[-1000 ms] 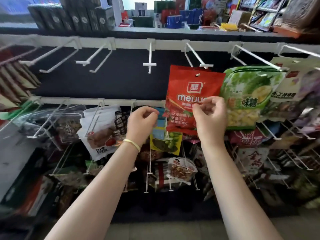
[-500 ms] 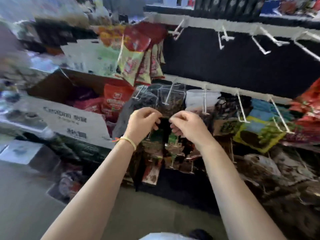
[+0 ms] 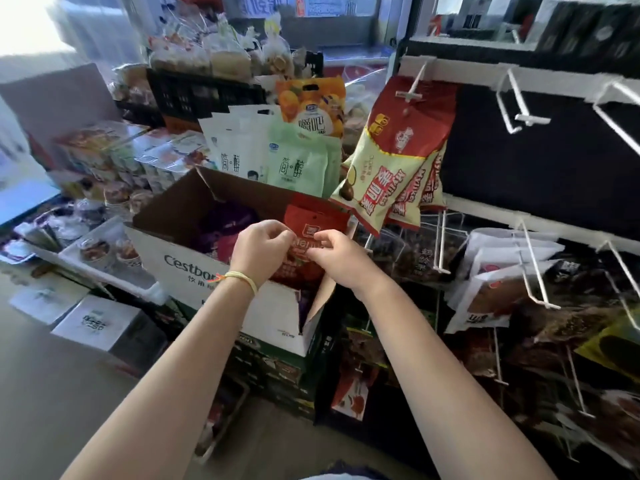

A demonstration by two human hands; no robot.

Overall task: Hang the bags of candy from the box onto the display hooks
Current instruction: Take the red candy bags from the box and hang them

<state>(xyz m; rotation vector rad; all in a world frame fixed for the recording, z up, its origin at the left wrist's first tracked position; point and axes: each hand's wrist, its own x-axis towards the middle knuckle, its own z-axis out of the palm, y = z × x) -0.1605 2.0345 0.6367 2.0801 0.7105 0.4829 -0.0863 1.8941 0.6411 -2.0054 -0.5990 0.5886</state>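
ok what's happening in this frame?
A person is restocking a shop's peg display. Both hands, left hand and right hand, hover over the open cardboard box, at a red candy bag standing in it. Whether either hand grips it is unclear. Empty display hooks wait upper right.

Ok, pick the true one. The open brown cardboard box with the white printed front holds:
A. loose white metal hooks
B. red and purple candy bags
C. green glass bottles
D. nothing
B: a red candy bag stands in the cardboard box beside purple bags, behind both hands.
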